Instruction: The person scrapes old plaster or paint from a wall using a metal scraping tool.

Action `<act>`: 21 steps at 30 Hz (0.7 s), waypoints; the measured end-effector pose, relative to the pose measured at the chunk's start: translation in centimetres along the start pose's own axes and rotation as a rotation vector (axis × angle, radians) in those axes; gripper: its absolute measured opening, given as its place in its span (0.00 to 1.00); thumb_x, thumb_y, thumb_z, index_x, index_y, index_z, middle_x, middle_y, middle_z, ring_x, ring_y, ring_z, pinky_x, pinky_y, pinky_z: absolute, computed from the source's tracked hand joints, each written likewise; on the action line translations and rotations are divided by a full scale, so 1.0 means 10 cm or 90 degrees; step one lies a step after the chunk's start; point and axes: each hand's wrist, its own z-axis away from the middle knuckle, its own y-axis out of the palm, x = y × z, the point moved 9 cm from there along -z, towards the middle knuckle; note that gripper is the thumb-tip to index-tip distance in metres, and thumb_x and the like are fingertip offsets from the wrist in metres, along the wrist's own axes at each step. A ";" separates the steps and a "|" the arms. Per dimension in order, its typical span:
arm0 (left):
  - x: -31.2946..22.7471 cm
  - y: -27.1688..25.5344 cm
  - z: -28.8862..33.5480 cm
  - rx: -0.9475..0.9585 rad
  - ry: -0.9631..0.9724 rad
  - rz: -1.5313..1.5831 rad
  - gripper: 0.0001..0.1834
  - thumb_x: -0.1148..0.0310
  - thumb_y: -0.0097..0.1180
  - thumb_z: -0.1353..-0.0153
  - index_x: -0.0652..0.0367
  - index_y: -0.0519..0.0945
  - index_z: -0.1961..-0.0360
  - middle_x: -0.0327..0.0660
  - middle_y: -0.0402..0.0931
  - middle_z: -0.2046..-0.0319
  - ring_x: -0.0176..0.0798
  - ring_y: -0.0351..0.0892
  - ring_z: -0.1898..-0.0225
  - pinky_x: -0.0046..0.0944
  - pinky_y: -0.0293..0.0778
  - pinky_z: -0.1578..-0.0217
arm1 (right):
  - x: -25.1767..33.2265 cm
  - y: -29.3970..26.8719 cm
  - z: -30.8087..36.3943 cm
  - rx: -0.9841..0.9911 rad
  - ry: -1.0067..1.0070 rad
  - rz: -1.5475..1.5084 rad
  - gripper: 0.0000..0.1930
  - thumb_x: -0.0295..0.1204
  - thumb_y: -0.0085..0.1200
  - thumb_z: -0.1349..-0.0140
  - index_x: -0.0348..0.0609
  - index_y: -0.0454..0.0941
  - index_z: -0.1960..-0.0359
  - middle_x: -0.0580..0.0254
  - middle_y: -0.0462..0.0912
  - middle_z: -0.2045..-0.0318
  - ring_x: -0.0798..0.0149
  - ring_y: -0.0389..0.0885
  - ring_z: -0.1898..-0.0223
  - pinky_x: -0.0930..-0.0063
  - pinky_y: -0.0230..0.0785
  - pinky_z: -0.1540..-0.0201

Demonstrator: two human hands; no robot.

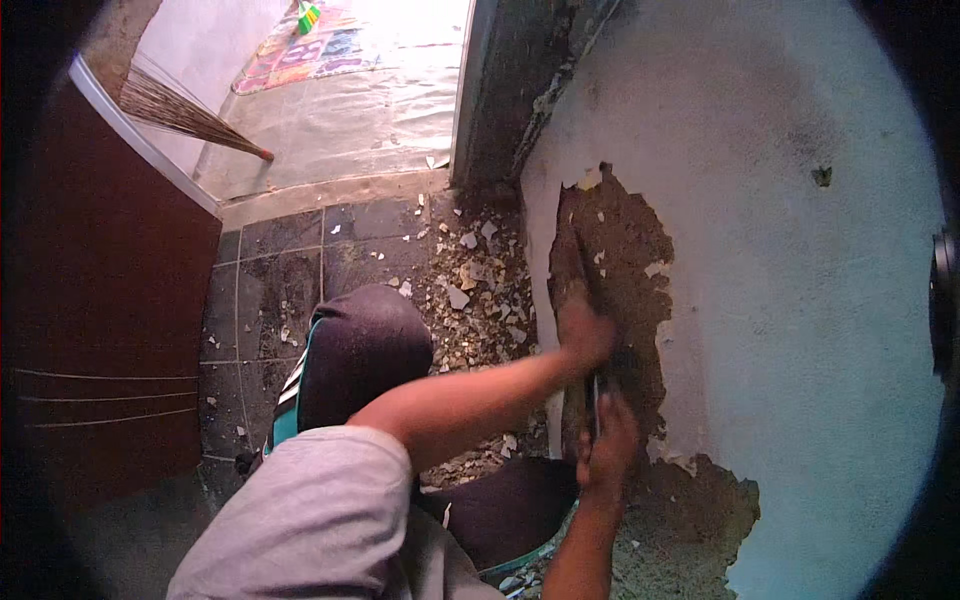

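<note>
My left hand (587, 335), slightly blurred, is closed around a long, narrow, dark tool (572, 255) that reaches up along the exposed brown patch (632, 240) of the wall. Below it, my right hand (612, 445) is closed on the same tool, where a thin pale edge shows by the fingers. The tool's exact kind is hard to make out, since both hands cover much of it. Around the patch, ragged edges of pale blue-white plaster (790, 330) remain on the wall.
Broken plaster chips (470, 290) litter the dark tiled floor (275, 290) along the wall's foot. My bent knee (365, 330) is beside them. A brown door panel (110, 300) stands left. Past the doorway are a stick broom (195, 115) and a colourful mat (320, 55).
</note>
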 end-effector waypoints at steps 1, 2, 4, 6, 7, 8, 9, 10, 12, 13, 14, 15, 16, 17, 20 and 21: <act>-0.06 0.06 -0.10 0.007 0.000 0.000 0.29 0.73 0.56 0.46 0.67 0.69 0.41 0.63 0.79 0.57 0.64 0.79 0.51 0.54 0.75 0.49 | 0.00 -0.07 -0.14 -0.049 0.001 -0.017 0.22 0.33 0.47 0.28 0.48 0.68 0.33 0.69 0.78 0.64 0.79 0.69 0.73 0.86 0.60 0.78; 0.04 0.05 -0.30 0.029 -0.054 -0.044 0.30 0.73 0.57 0.47 0.66 0.69 0.41 0.62 0.79 0.56 0.63 0.79 0.50 0.54 0.75 0.49 | 0.05 -0.01 -0.16 -0.041 0.015 -0.017 0.22 0.33 0.47 0.28 0.48 0.68 0.33 0.69 0.78 0.64 0.79 0.69 0.73 0.86 0.60 0.78; 0.11 0.07 -0.43 0.064 -0.106 -0.088 0.30 0.72 0.58 0.47 0.65 0.70 0.41 0.62 0.79 0.55 0.62 0.79 0.50 0.54 0.76 0.49 | 0.25 0.02 -0.19 -0.044 -0.008 0.016 0.23 0.34 0.48 0.28 0.47 0.68 0.33 0.68 0.79 0.63 0.80 0.69 0.75 0.86 0.60 0.79; 0.10 0.07 -0.35 0.087 -0.127 0.027 0.31 0.71 0.61 0.47 0.69 0.69 0.41 0.64 0.76 0.49 0.66 0.75 0.45 0.54 0.71 0.43 | 0.05 0.01 -0.17 -0.023 -0.003 0.030 0.23 0.35 0.49 0.28 0.44 0.69 0.34 0.65 0.79 0.56 0.80 0.68 0.77 0.87 0.58 0.80; 0.13 0.07 -0.28 0.088 -0.127 0.027 0.31 0.71 0.61 0.47 0.69 0.69 0.41 0.64 0.76 0.49 0.66 0.75 0.45 0.54 0.71 0.43 | 0.01 0.06 -0.17 0.006 -0.008 0.047 0.24 0.36 0.51 0.29 0.41 0.69 0.34 0.62 0.79 0.49 0.79 0.67 0.79 0.87 0.57 0.82; 0.15 0.06 -0.11 0.089 -0.091 0.011 0.32 0.71 0.60 0.48 0.66 0.69 0.40 0.63 0.77 0.51 0.64 0.77 0.47 0.53 0.73 0.46 | -0.01 -0.02 -0.03 0.005 -0.008 0.047 0.24 0.36 0.51 0.29 0.41 0.69 0.34 0.62 0.79 0.49 0.79 0.67 0.79 0.87 0.57 0.82; 0.16 0.02 -0.03 0.083 -0.054 -0.007 0.34 0.72 0.60 0.48 0.64 0.68 0.38 0.62 0.79 0.53 0.63 0.79 0.49 0.53 0.75 0.49 | -0.01 -0.07 0.18 0.011 -0.006 0.029 0.23 0.36 0.50 0.28 0.42 0.69 0.35 0.65 0.79 0.57 0.79 0.68 0.77 0.86 0.58 0.80; 0.14 0.06 0.05 0.081 -0.050 0.000 0.34 0.72 0.60 0.48 0.64 0.68 0.38 0.62 0.79 0.53 0.63 0.79 0.49 0.53 0.75 0.49 | 0.06 -0.10 0.27 0.012 -0.009 0.016 0.22 0.35 0.49 0.28 0.42 0.70 0.35 0.69 0.79 0.65 0.79 0.70 0.74 0.85 0.60 0.77; 0.07 0.14 0.14 -0.003 -0.002 -0.040 0.34 0.72 0.61 0.48 0.66 0.68 0.38 0.64 0.79 0.54 0.64 0.79 0.50 0.53 0.75 0.49 | -0.02 -0.13 -0.01 -0.062 -0.002 -0.057 0.21 0.36 0.50 0.28 0.42 0.71 0.36 0.70 0.78 0.67 0.79 0.69 0.76 0.85 0.60 0.78; 0.12 0.12 0.04 0.002 -0.009 -0.046 0.34 0.72 0.61 0.48 0.66 0.68 0.38 0.64 0.79 0.54 0.64 0.79 0.50 0.53 0.75 0.49 | -0.15 -0.17 -0.01 -0.135 0.029 -0.135 0.21 0.36 0.50 0.27 0.42 0.71 0.36 0.72 0.77 0.70 0.79 0.68 0.78 0.84 0.60 0.78; 0.19 0.15 -0.20 0.045 -0.040 -0.060 0.37 0.72 0.61 0.49 0.68 0.66 0.37 0.64 0.78 0.54 0.64 0.79 0.50 0.53 0.75 0.49 | -0.17 -0.16 -0.02 -0.140 0.038 -0.136 0.21 0.36 0.50 0.27 0.42 0.71 0.36 0.72 0.77 0.70 0.79 0.68 0.78 0.84 0.60 0.78; 0.27 0.18 -0.34 0.085 -0.069 -0.072 0.39 0.72 0.62 0.50 0.69 0.64 0.35 0.65 0.78 0.54 0.64 0.79 0.49 0.53 0.75 0.49 | -0.13 -0.10 -0.10 -0.098 0.039 -0.077 0.21 0.36 0.50 0.28 0.42 0.71 0.37 0.72 0.77 0.70 0.79 0.68 0.78 0.84 0.60 0.78; 0.33 0.17 -0.34 0.086 -0.072 -0.074 0.39 0.72 0.62 0.50 0.69 0.64 0.35 0.65 0.78 0.54 0.64 0.79 0.49 0.53 0.75 0.49 | -0.13 -0.04 -0.13 -0.056 0.040 -0.018 0.21 0.37 0.50 0.28 0.42 0.71 0.37 0.72 0.76 0.70 0.80 0.67 0.77 0.84 0.61 0.78; 0.36 0.13 -0.34 0.062 -0.064 -0.088 0.39 0.72 0.61 0.49 0.70 0.64 0.35 0.66 0.78 0.54 0.64 0.79 0.49 0.53 0.75 0.49 | -0.22 -0.04 -0.14 -0.057 0.042 -0.019 0.21 0.37 0.50 0.28 0.42 0.71 0.37 0.72 0.76 0.70 0.80 0.67 0.77 0.84 0.61 0.78; 0.18 0.12 -0.17 0.122 -0.077 -0.042 0.39 0.73 0.58 0.48 0.72 0.61 0.34 0.67 0.72 0.47 0.63 0.74 0.43 0.51 0.70 0.43 | -0.31 -0.11 -0.17 -0.024 0.031 -0.036 0.21 0.36 0.51 0.28 0.42 0.72 0.37 0.71 0.76 0.70 0.80 0.67 0.77 0.84 0.61 0.78; 0.15 0.09 -0.12 0.181 -0.106 0.010 0.39 0.75 0.56 0.47 0.73 0.59 0.33 0.67 0.66 0.39 0.62 0.69 0.37 0.49 0.66 0.37 | -0.21 -0.09 -0.03 -0.006 0.017 -0.030 0.21 0.36 0.50 0.28 0.42 0.72 0.37 0.71 0.75 0.70 0.79 0.67 0.77 0.84 0.60 0.78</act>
